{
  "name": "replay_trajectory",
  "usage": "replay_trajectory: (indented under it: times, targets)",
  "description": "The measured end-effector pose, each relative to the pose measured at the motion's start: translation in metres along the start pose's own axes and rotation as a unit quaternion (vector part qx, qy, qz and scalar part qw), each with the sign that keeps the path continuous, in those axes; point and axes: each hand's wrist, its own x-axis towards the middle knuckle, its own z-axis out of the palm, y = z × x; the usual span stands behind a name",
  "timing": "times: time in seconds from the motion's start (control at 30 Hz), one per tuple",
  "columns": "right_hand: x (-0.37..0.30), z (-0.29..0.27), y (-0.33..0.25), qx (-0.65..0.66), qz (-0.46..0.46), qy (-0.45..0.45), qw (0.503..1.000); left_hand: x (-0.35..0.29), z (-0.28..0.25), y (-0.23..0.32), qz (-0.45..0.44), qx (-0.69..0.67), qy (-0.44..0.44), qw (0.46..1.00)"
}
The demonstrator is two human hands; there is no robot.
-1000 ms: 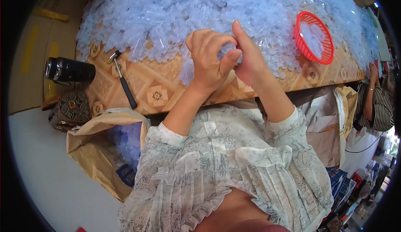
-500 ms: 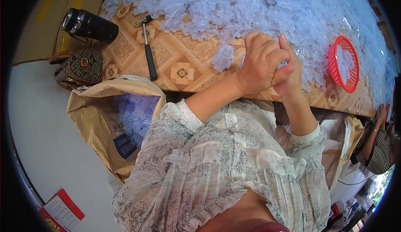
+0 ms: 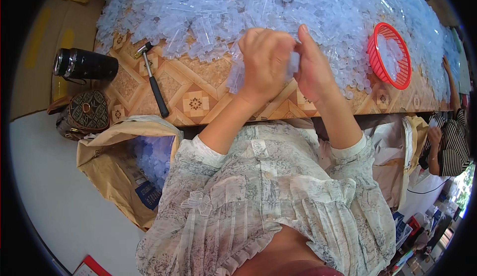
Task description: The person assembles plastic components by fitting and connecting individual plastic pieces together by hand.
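My left hand [image 3: 266, 62] is raised over the near edge of the table, its fingers curled and partly smeared by motion. A small translucent bluish plastic piece [image 3: 293, 65] shows between it and my right hand [image 3: 316, 70]. The right hand stands close beside it, palm turned inward, with a finger stretched upward; its other fingers are partly hidden. More such plastic pieces [image 3: 235, 77] lie on the table just behind my left hand. A large heap of clear plastic pieces [image 3: 258, 7] covers the far side of the table.
A red basket [image 3: 373, 55] holding clear pieces tilts at the right. To the left are a hammer [image 3: 157, 93], a black flask [image 3: 92, 65] and a patterned bag [image 3: 84, 114]. A paper sack [image 3: 102, 169] with bluish pieces stands below the table edge. Another person [image 3: 449, 144] is at far right.
My hands were clasped together around the piece; now they have come slightly apart. The view has shifted, so the table items appear further left. The other person's arm reaches onto the table.
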Motion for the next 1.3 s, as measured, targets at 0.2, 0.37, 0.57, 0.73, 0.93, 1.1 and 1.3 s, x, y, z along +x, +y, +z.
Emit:
replay_trajectory:
  times: [0.2,0.37,0.57,0.73,0.93,1.1,1.3]
  targets:
    - [-0.019,-0.044,0.009,0.074,-0.090,-0.020,0.993,0.000,0.026,0.032,0.105,0.020,0.020,0.994]
    - [-0.050,-0.045,0.003,0.096,-0.120,0.010,0.988,-0.003,0.039,0.056,0.119,-0.015,-0.018,0.993]
    - [-0.053,-0.043,0.017,0.106,-0.198,-0.001,0.975,-0.010,0.044,0.060,0.128,-0.023,0.009,0.991]
    - [-0.055,-0.015,0.006,0.037,-0.215,-0.054,0.974,-0.005,0.031,0.047,0.147,0.026,0.026,0.988]
    - [-0.049,-0.038,0.020,-0.405,-0.247,0.094,0.875,0.006,-0.073,0.029,-0.351,-0.152,0.017,0.924]
    - [-0.047,-0.023,0.052,-0.574,-0.225,0.055,0.785,-0.040,-0.091,0.001,-0.225,0.247,-0.154,0.930]
    - [-0.027,-0.008,0.056,-0.673,-0.290,0.054,0.679,-0.053,-0.076,0.007,-0.211,0.319,-0.220,0.897]
